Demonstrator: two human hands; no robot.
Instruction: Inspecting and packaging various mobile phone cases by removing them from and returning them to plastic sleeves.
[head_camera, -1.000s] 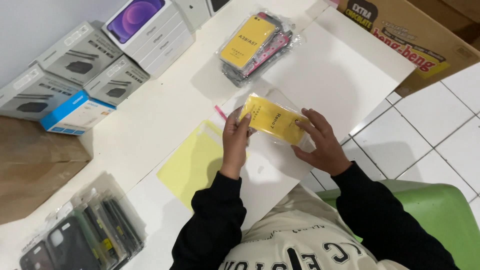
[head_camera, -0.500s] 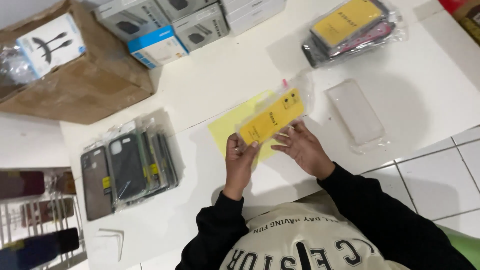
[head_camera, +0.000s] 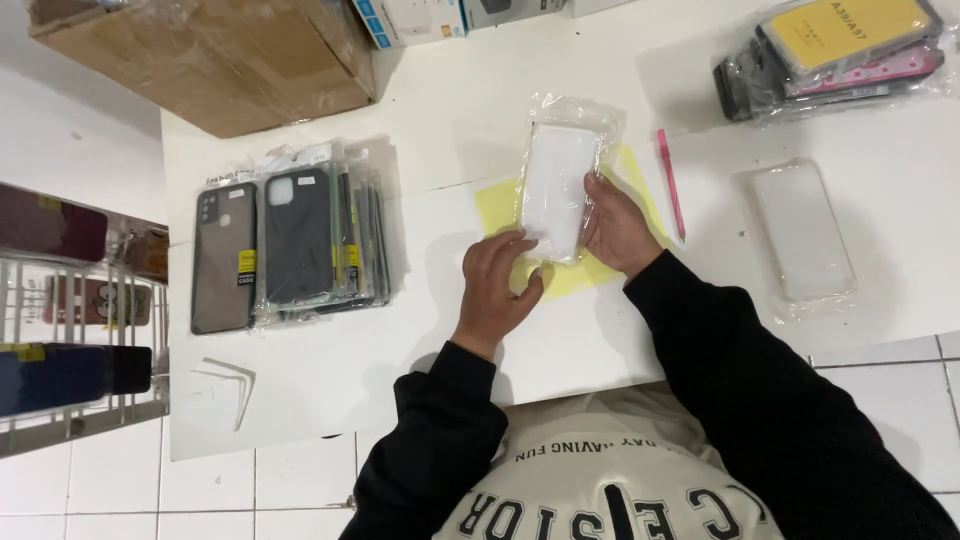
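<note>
You're holding a clear plastic sleeve (head_camera: 558, 180) with a pale, whitish phone case inside, upright over the middle of the white table (head_camera: 450, 120), its lower end between your two hands. Right hand (head_camera: 618, 228) grips the sleeve's lower right edge, thumb on top, fingers curled under. Left hand (head_camera: 497, 285) touches the lower left corner with its fingertips, fingers bent, palm down; cannot tell if it pinches or just steadies. A yellow sheet (head_camera: 560, 275) lies flat on the table under the sleeve and both hands, showing on either side of it. Just right of the sheet, a thin pink pen-like stick (head_camera: 670, 185) lies roughly parallel to the sleeve. Further right, toward the table's right edge, a second clear bagged case (head_camera: 805, 240) lies flat, well apart from your hands. At the far right corner, a bundle of bagged cases (head_camera: 830, 50), yellow one on top, pink and dark ones under it. Left side of the table: a stack of dark cases in bags (head_camera: 290, 240), fanned out, near the left edge. Behind that, at the far left corner, a brown cardboard box (head_camera: 220, 50) wrapped in film. Small white and blue boxes (head_camera: 410, 18) sit along the far edge. Off the table's left edge, a white wire rack (head_camera: 75, 320) holding more cases.
</note>
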